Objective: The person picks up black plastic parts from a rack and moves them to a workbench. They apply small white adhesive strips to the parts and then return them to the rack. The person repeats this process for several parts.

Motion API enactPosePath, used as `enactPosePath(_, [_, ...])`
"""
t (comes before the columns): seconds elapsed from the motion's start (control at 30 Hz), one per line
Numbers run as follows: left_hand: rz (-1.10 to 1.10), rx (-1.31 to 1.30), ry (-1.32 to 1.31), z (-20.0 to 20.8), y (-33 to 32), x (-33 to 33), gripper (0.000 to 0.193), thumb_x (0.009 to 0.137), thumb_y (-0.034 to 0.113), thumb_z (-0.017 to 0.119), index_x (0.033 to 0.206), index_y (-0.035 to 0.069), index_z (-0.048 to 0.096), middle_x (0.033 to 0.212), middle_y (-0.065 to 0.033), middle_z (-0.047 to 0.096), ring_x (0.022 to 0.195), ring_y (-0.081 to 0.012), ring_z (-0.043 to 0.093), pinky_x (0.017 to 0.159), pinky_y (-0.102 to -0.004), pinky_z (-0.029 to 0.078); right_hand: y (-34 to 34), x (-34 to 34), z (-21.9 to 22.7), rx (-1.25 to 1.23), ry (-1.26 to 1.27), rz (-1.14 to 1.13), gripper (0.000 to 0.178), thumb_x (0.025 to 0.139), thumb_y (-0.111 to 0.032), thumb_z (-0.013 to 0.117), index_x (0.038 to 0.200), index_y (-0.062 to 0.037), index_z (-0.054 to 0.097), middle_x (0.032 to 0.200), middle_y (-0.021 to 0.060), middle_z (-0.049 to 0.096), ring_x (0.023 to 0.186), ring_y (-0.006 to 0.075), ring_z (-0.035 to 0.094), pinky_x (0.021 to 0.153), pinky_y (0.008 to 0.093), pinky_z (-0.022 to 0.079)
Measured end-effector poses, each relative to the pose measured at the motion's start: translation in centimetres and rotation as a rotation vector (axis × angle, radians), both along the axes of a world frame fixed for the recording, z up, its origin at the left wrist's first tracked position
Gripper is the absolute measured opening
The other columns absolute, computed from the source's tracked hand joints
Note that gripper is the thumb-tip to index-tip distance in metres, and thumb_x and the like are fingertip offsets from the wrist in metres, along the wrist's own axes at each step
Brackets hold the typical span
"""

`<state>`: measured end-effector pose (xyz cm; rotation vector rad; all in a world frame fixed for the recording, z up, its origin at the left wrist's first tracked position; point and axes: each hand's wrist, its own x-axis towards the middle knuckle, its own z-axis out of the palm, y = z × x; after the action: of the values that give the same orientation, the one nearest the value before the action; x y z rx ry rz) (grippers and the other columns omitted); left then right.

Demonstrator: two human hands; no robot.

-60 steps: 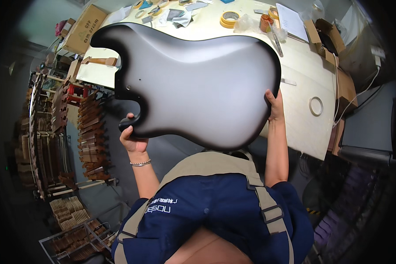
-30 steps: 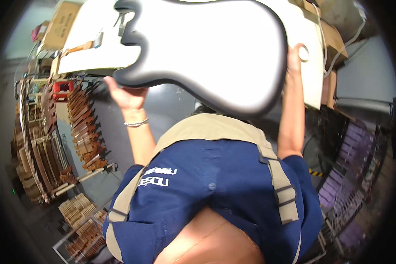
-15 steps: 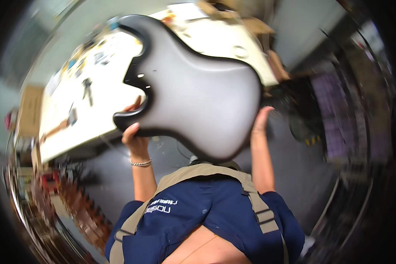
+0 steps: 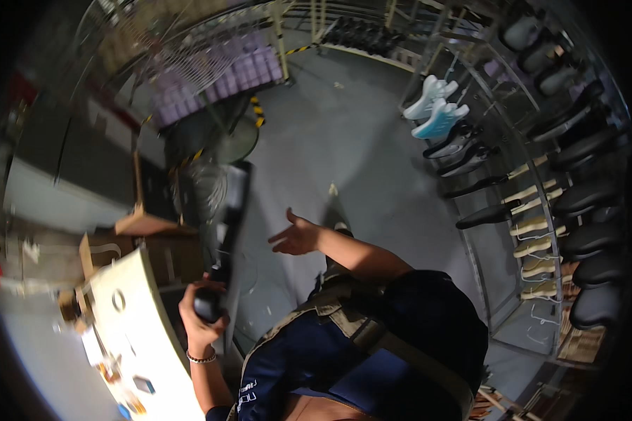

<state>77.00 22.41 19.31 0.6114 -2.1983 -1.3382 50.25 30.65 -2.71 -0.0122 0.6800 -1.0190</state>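
Gripped at one dark horn, an electric guitar body point(image 4: 237, 200) stands almost edge-on in my left hand point(image 4: 193, 316). Its dark rim faces me and is smeared by motion, while its broad faces are mostly hidden. My right hand point(image 4: 300, 236) is off the body, a short way to its right over the floor, with the fingers spread and nothing in them.
A lit white worktable point(image 4: 137, 309) lies at lower left, with a cardboard box point(image 4: 175, 256) beside it. Racks of guitar bodies line the right, including light-blue ones point(image 4: 440, 119). A purple-covered rack point(image 4: 218, 70) stands at far left.
I have turned right, away from the worktable toward the racks. The guitar body has swung from face-up to edge-on, and my right hand has let go of it.
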Motion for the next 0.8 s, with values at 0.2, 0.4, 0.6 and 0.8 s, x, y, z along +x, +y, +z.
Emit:
enactPosePath(0.2, [-0.733, 0.251, -0.202, -3.6, -4.0, -20.9, 0.052, 0.052, 0.017, 0.075, 0.098, -0.001, 0.059, 0.092, -0.0119, 0.065, 0.091, -0.0250, 0.061, 0.097, -0.0407, 0.037, 10.2, -17.8, -1.5, 0.115, -0.302, -0.507, 0.046, 0.088, -0.038, 0.047, 0.104, 0.0039, 0.057, 0.101, 0.0211, 0.061, 0.092, 0.0348, 0.062, 0.072, 0.0376, 0.056])
enactPosePath(0.4, [-1.085, 0.126, -0.172, -5.4, -5.7, -35.9, 0.037, 0.055, 0.001, 0.070, 0.090, 0.005, 0.059, 0.098, -0.0091, 0.063, 0.105, -0.0289, 0.056, 0.093, -0.0401, 0.041, 16.8, -27.9, 5.2, -0.099, -1.071, -0.372, 0.061, 0.084, -0.038, 0.056, 0.125, 0.0041, 0.039, 0.110, 0.0298, 0.051, 0.102, 0.0370, 0.057, 0.086, 0.0474, 0.052])
enactPosePath(0.6, [-1.065, -0.113, -0.163, -8.8, -12.9, -47.7, 0.031, 0.056, -0.003, 0.070, 0.083, 0.009, 0.061, 0.116, -0.0078, 0.061, 0.122, -0.0303, 0.046, 0.102, -0.0428, 0.035, 13.1, -35.0, 10.7, 0.253, -1.176, -0.761, 0.076, 0.070, -0.023, 0.065, 0.131, -0.0020, 0.024, 0.113, 0.0182, 0.039, 0.100, 0.0262, 0.052, 0.086, 0.0452, 0.049])
enactPosePath(0.8, [-0.837, -0.279, -0.180, -17.9, -20.8, -59.9, 0.048, 0.060, -0.001, 0.074, 0.102, 0.015, 0.060, 0.136, -0.0125, 0.043, 0.132, -0.0323, 0.029, 0.107, -0.0421, 0.029, 2.8, -47.6, 9.3, 0.294, -0.782, -0.922, 0.063, 0.069, -0.023, 0.066, 0.117, 0.0031, 0.036, 0.106, 0.0173, 0.041, 0.093, 0.0231, 0.051, 0.080, 0.0351, 0.049])
